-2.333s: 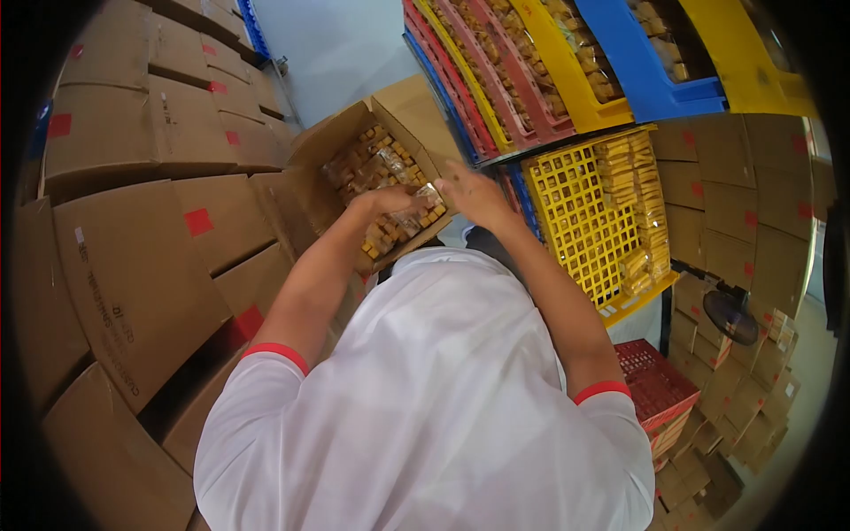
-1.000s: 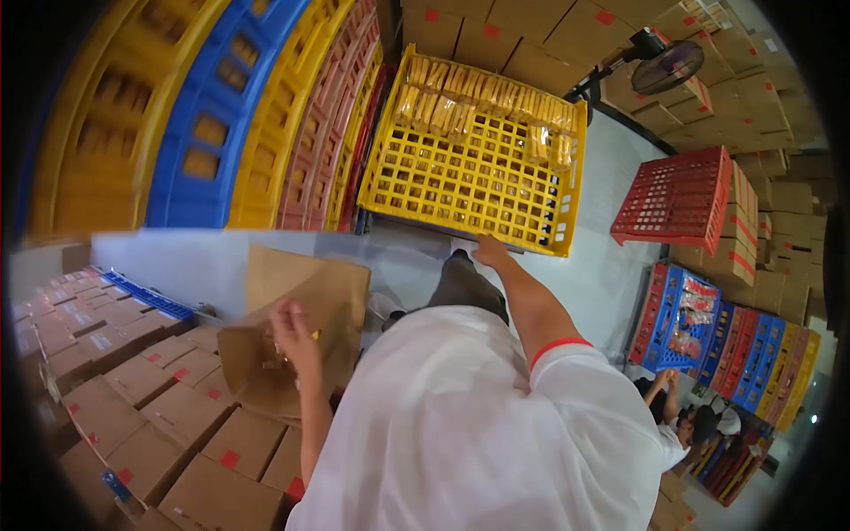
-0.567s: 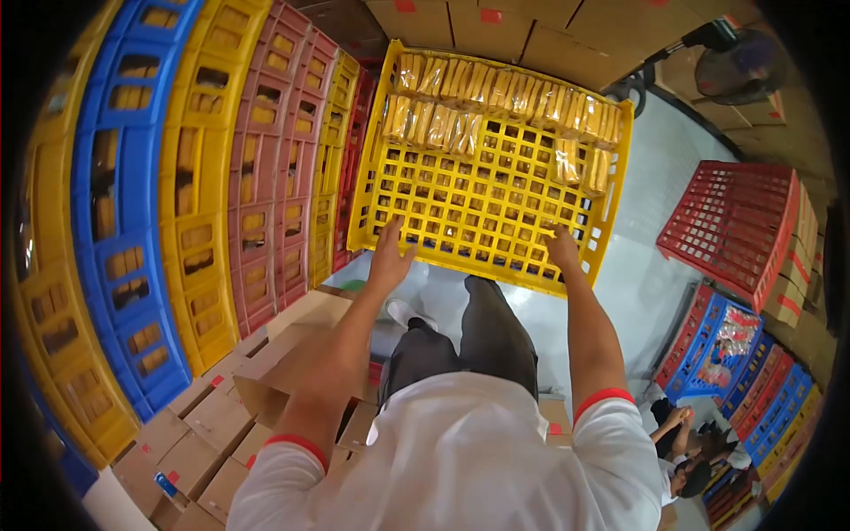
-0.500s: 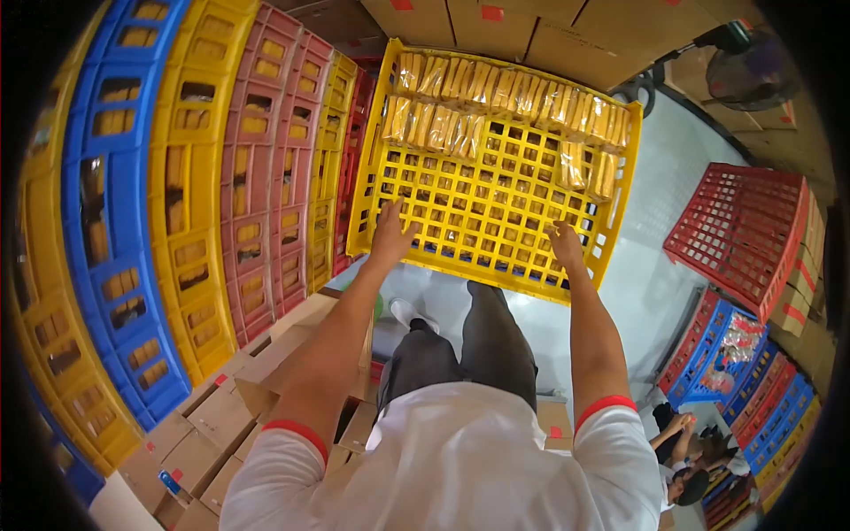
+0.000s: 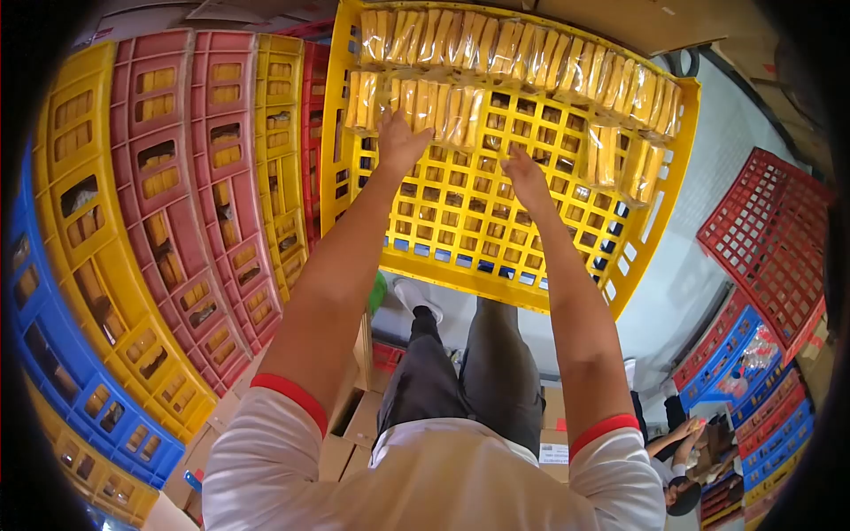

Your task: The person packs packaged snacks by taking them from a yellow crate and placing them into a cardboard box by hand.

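Observation:
A yellow plastic crate [image 5: 425,268] with a grid bottom lies in front of me. Along its far side runs a full row of clear-wrapped packs [image 5: 505,49] of golden-yellow food; I cannot make out the exact kind. Nearer to me are a shorter row of packs [image 5: 456,115] on the left and a few packs [image 5: 605,155] on the right. My left hand [image 5: 403,146] is at the left part of the short row, thumb and fingers apart, fingertips over the packs. Over the bare grid, right of that row, is my right hand [image 5: 529,180], fingers apart and holding nothing.
Stacked crates, among them a pink one [image 5: 152,190] and a blue one [image 5: 71,354], rise on my left. A red crate [image 5: 766,239] stands on the right. Below it are more stacked crates [image 5: 775,425] and another person [image 5: 682,487]. Cardboard boxes [image 5: 359,425] lie near my legs.
Both hands have moved from the crate's near part toward the packs, the right hand also leftward. My view has come closer to the crate. The packs look unmoved in it.

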A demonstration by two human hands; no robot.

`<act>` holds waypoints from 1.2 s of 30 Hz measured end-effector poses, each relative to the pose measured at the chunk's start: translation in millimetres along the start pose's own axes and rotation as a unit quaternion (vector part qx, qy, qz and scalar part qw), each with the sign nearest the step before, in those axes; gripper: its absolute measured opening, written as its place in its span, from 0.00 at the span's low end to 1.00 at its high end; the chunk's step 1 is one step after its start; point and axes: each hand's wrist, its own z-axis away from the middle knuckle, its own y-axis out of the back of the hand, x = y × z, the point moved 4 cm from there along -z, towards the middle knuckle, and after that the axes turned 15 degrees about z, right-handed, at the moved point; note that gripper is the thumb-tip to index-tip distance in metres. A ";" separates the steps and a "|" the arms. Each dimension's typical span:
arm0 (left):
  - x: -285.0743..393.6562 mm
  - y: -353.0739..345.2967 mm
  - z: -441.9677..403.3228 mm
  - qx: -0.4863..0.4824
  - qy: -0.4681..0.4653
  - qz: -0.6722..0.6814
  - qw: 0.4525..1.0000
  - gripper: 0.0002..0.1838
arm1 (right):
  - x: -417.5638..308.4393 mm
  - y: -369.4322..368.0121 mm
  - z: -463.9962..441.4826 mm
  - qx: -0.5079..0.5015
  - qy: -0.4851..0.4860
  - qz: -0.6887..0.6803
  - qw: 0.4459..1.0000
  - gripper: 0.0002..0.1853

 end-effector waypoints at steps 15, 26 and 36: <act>-29.0 -3.3 -15.6 -0.022 0.041 0.315 0.948 0.57 | -102.8 -27.9 -46.6 -0.038 -0.021 -0.044 0.998 0.45; 3.7 95.6 269.7 0.106 -0.087 0.567 0.812 0.33 | -139.3 1.2 238.1 0.073 0.136 -0.255 0.955 0.44; -79.0 221.1 529.8 0.081 -0.124 0.589 0.794 0.44 | -248.1 -52.6 454.8 0.112 0.311 -0.013 0.944 0.49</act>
